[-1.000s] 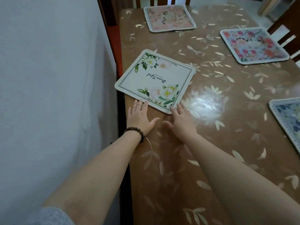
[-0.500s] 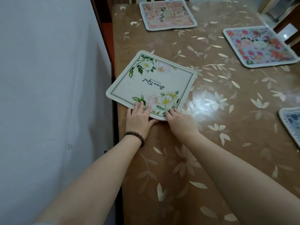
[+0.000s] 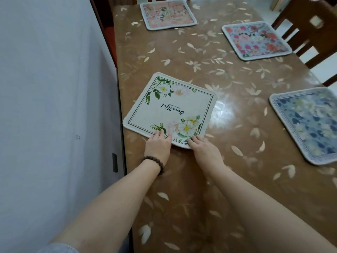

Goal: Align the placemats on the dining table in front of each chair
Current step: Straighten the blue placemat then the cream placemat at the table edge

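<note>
We had the cream mat (image 3: 169, 108) lying skewed near the table's (image 3: 182, 179) left edge, its left corner reaching that edge beside the wall (image 3: 51, 106), so it was not yet square to the side we stood at. We judged that was why both hands were on its near edge: to turn it true. Our left hand (image 3: 158, 146) lay flat with straight fingers, close together, pressing the mat's near edge, a bead bracelet (image 3: 155, 162) at the wrist. Our right hand (image 3: 204, 149) rested at the near corner, fingertips on the cloth; whether the thumb was tucked beneath we could not tell. Both forearms reached forward, roughly parallel. Three other mats, pink (image 3: 168, 14), red-flowered (image 3: 255, 41) and blue (image 3: 308, 123), lay along the far end and right edge.
</note>
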`<state>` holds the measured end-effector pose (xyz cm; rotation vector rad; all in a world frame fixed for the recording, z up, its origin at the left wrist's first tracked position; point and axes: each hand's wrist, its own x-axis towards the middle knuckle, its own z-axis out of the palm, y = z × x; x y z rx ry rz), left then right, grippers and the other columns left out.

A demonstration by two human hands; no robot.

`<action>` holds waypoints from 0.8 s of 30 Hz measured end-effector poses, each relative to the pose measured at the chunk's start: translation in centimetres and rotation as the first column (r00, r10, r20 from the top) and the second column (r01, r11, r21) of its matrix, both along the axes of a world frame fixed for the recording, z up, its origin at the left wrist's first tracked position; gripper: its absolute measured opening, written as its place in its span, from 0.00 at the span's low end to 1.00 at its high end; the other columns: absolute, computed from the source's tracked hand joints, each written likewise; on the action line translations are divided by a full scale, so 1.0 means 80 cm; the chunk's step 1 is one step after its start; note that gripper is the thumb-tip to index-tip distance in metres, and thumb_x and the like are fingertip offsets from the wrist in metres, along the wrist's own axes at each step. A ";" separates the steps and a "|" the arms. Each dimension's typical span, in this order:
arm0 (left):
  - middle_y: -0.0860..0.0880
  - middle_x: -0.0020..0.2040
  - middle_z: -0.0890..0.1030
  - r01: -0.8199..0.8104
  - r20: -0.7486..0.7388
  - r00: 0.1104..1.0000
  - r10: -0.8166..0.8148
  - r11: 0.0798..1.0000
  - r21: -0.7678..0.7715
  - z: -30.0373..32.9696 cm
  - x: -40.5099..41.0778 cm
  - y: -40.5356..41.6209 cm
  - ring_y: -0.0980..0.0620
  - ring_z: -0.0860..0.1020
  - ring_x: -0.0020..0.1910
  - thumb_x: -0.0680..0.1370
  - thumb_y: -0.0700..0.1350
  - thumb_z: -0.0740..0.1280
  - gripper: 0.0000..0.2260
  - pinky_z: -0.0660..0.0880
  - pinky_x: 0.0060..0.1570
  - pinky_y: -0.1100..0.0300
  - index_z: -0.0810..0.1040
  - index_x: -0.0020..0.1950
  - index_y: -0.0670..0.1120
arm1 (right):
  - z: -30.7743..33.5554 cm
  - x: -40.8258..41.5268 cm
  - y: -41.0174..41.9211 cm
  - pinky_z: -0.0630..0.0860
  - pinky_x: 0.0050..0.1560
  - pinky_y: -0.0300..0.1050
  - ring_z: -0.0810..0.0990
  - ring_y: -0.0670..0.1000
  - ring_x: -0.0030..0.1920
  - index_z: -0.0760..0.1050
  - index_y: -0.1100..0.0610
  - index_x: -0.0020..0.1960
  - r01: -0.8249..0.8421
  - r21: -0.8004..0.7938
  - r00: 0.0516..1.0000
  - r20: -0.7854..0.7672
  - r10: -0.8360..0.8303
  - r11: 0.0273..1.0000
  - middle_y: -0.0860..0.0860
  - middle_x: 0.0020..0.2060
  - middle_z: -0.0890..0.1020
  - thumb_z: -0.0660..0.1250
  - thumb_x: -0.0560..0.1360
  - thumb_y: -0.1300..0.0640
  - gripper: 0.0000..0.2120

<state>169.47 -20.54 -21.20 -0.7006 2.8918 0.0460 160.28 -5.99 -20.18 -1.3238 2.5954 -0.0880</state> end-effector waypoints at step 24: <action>0.39 0.73 0.65 0.041 0.074 0.996 -0.043 0.999 0.031 0.011 0.165 0.262 0.42 0.64 0.72 0.81 0.37 0.52 0.21 0.70 0.61 0.51 0.63 0.74 0.47 | 0.019 0.183 0.259 0.55 0.73 0.45 0.55 0.50 0.76 0.57 0.53 0.76 0.125 0.058 0.985 0.115 -0.131 0.991 0.52 0.76 0.59 0.49 0.79 0.68 0.26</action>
